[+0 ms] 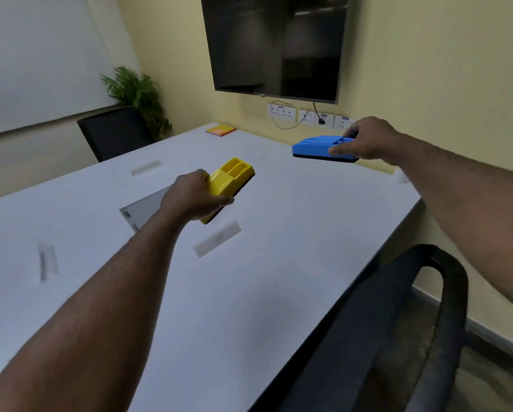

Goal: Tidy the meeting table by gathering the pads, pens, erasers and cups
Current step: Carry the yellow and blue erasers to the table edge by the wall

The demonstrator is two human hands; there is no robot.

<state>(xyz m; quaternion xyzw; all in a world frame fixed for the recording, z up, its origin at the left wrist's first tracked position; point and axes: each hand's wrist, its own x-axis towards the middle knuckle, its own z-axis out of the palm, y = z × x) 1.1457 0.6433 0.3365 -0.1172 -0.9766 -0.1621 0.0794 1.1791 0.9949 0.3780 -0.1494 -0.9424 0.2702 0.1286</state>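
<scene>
Left hand gripped yellow eraser above mid worktop; right hand clutched blue eraser, far right. Best set both beside far pad (felt down), w/ steady grips.

On the tabletop, a sticky pad lies at twelve o'clock, far edge; chair at four o'clock, plant at eleven.

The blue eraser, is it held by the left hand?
No, the right hand grips the blue eraser; the left hand holds the yellow eraser.
</scene>
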